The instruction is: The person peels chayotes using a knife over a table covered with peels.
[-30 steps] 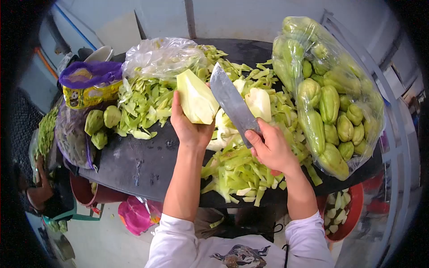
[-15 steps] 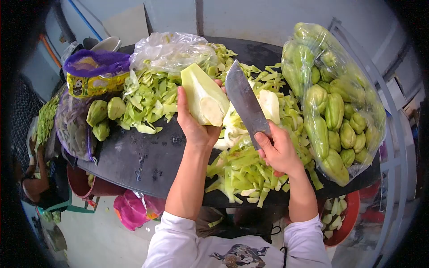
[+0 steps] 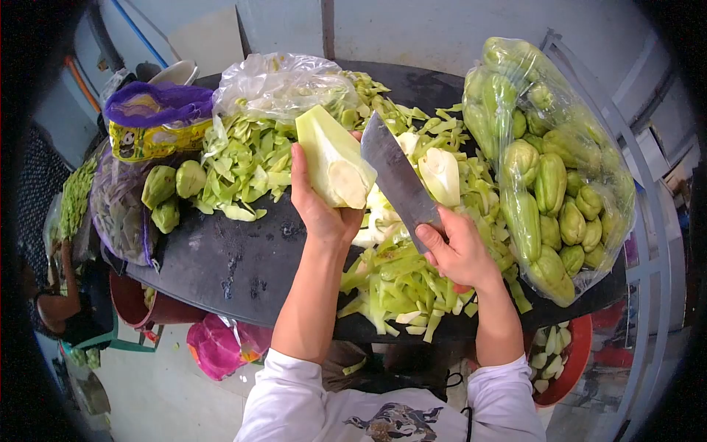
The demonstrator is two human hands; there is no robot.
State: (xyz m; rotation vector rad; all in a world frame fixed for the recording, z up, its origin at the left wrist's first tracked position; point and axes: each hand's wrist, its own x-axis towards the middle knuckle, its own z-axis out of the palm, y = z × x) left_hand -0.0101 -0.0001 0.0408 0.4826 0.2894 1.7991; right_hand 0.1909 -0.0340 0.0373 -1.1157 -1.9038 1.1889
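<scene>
A large peeled pale-green chayote (image 3: 331, 158) rests in my left hand (image 3: 320, 206), its cut end with a cream-coloured core facing me. My right hand (image 3: 458, 249) grips the handle end of a broad knife (image 3: 398, 169). The blade points up and to the left, close beside the chayote's right side. Beneath and behind the hands lie green peelings (image 3: 401, 283) and a peeled piece (image 3: 440, 175) on the dark table (image 3: 199, 258).
At the right is a clear bag of unpeeled chayotes (image 3: 549, 177). Three chayotes (image 3: 160, 186) sit beside a purple mesh bag (image 3: 121, 214) at the left. A red bucket (image 3: 578, 361) holds cut pieces below. Another person's arm (image 3: 62, 302) shows at far left.
The view has shifted, and the chayote in my left hand has turned to show its cored end. Since the last earlier frame the knife has come down and closer to the chayote.
</scene>
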